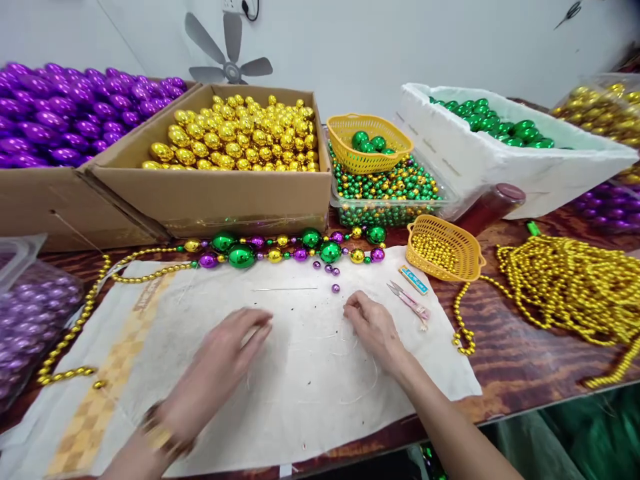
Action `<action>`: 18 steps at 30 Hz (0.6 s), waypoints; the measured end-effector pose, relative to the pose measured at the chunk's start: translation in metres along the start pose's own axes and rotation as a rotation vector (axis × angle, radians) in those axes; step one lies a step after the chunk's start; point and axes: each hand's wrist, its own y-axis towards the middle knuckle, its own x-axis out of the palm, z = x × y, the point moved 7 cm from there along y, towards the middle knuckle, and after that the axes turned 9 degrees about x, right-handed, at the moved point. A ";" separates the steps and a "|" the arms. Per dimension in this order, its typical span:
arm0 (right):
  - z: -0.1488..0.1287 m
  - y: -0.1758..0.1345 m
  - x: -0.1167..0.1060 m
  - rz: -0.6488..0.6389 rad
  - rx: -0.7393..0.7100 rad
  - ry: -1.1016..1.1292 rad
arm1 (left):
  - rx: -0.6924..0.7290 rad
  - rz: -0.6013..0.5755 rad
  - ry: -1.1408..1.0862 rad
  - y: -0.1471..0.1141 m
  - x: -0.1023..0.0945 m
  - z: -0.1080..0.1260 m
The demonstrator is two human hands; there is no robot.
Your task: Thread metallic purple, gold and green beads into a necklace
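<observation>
My left hand (220, 360) is over the white cloth (200, 413), slightly blurred, thumb and fingertips curled together. My right hand (373, 327) hovers across from it, with its fingers bent in a pinch. I cannot make out what either hand holds. Thin pale thread (375, 377) loops on the cloth below my right hand. Beyond my hands lies a needle (285, 289). Several loose purple beads (335, 289) sit just past my right fingertips. A beaded necklace (242, 256) of green, purple and gold beads stretches along the cloth's back edge, with gold bead chain (83, 320) trailing left.
Thread snips (409, 301) and a small blue packet (413, 280) lie right of my right hand. A yellow basket (470, 257) holds small gold beads. Gold bead chains (570, 287) are heaped at right. Behind stand a cardboard box (215, 197) of gold beads and a white foam box (450, 143).
</observation>
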 end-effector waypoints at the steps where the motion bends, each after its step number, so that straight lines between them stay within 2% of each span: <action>1: 0.003 -0.004 -0.001 -0.025 0.021 0.104 | 0.104 -0.087 0.161 0.025 0.018 0.001; 2: 0.007 -0.007 -0.003 -0.049 0.044 0.211 | 0.194 -0.138 0.298 0.046 0.034 0.000; 4: 0.014 -0.016 -0.006 -0.080 0.099 0.416 | 0.265 -0.200 0.486 0.078 0.062 -0.008; 7: 0.024 -0.029 -0.009 -0.104 0.190 0.660 | 0.280 -0.252 0.553 0.098 0.084 -0.019; 14: 0.022 -0.045 0.007 -0.232 0.306 0.946 | 0.282 -0.358 0.509 0.109 0.086 -0.027; 18: 0.014 -0.049 0.015 -0.257 0.308 0.994 | 0.309 -0.348 0.461 0.118 0.082 -0.024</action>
